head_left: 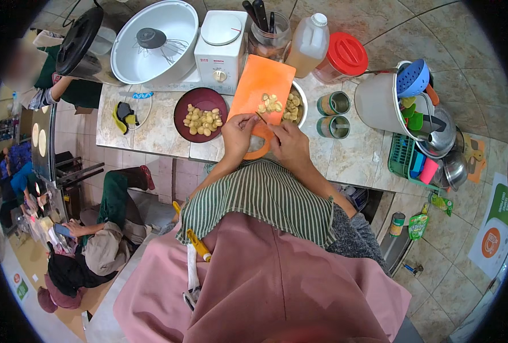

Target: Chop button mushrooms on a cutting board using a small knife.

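Note:
An orange cutting board (pixel 264 77) slants across the counter before me, its handle loop towards my body. My right hand (pixel 291 143) grips a small knife (pixel 261 117), whose dark blade angles up and left over the board. Close to the blade, my left hand (pixel 238 136) has its fingers pinched together at the board's left edge; what they hold is hidden. Sliced mushrooms (pixel 271 103) lie on the board just beyond the blade. More slices fill a white bowl (pixel 304 108) partly under the board's right side. Whole button mushrooms (pixel 204 120) sit on a dark red plate (pixel 186 98) at the left.
Two opened cans (pixel 334 104) stand to the right. Along the back are a white mixer (pixel 218 57) with a large bowl (pixel 180 66), a jug (pixel 309 43) and a red-lidded container (pixel 345 54). A utensil bucket (pixel 375 103) stands at right; another person's arm (pixel 60 88) reaches in at far left.

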### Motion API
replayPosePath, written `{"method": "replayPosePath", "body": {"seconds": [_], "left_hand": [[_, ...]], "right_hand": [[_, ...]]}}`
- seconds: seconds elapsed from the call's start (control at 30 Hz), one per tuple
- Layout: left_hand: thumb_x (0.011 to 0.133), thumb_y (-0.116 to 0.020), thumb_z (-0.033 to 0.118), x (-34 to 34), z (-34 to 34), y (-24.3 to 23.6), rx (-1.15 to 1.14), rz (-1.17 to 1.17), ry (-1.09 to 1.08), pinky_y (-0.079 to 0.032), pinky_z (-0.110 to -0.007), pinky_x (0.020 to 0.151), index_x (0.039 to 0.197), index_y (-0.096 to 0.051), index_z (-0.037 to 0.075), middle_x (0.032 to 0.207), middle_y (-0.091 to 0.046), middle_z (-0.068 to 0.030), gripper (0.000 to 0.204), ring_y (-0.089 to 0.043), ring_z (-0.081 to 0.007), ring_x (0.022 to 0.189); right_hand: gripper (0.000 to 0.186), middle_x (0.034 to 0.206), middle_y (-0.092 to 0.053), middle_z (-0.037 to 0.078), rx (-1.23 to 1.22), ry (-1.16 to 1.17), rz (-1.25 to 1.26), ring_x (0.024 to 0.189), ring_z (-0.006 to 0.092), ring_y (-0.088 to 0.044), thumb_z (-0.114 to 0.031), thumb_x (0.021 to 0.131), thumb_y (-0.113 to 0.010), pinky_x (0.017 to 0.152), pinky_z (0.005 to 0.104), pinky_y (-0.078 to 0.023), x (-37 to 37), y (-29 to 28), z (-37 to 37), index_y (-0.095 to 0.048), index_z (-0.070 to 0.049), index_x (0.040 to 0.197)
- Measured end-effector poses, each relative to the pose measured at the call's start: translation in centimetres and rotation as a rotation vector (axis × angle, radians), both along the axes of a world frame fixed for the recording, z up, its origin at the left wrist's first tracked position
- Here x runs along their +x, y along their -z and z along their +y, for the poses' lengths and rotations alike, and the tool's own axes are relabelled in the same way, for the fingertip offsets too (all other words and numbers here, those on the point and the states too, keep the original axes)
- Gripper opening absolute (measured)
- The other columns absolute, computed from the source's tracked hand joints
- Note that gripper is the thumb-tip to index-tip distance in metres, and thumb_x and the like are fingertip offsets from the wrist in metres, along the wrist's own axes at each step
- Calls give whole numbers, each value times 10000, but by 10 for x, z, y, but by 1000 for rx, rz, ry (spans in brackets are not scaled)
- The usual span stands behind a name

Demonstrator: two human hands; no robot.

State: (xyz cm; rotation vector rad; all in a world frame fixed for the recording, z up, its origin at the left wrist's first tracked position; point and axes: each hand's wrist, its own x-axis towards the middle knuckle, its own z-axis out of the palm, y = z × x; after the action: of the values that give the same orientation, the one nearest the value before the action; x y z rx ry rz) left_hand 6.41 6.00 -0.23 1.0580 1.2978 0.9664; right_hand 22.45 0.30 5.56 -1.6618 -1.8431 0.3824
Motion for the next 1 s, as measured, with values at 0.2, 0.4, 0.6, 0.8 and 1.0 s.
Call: {"method": "replayPosePath", "body": {"seconds": [0.2,0.4,0.6,0.8,1.0], "left_hand": [[936,-719,64,3,-1,-7,39,106,1,-570,-267,736,1010,-726,-85,914,-762,-137,167,-728,-144,824],[929,-724,62,5,-1,-9,71,117,5,-569,-272,727,995,-731,-80,897,-756,-138,157,-723,-141,807],[958,-702,115,-4,5,-9,81,153,-16,-553,-266,684,989,-735,-61,892,-752,-127,182,-708,-138,761],[951,-685,213,-67,49,14,223,474,-177,-557,-366,721,1055,-699,-1,988,-721,-146,238,-711,-240,818],[864,-708,360,-84,74,34,199,1231,251,-520,-520,876,1045,-694,65,1029,-741,-167,346,-707,-386,926]], "right_hand": [[328,905,-612,111,-25,-29,-18,775,300,-653,-55,792,-685,670,407,-557,-5,8,7,-719,-70,1118],[311,909,-606,115,-12,-3,-50,789,317,-654,-46,783,-690,685,408,-553,-14,25,19,-716,-76,1092],[316,886,-620,131,-87,-34,39,780,316,-653,-21,780,-679,668,419,-544,17,10,-27,-722,-57,1091],[306,902,-668,143,-76,30,152,793,307,-683,-34,807,-690,698,377,-554,11,5,-17,-730,-47,1110],[290,966,-678,134,-184,81,100,847,311,-691,-89,832,-678,747,390,-563,2,24,8,-705,-62,1119]]}}
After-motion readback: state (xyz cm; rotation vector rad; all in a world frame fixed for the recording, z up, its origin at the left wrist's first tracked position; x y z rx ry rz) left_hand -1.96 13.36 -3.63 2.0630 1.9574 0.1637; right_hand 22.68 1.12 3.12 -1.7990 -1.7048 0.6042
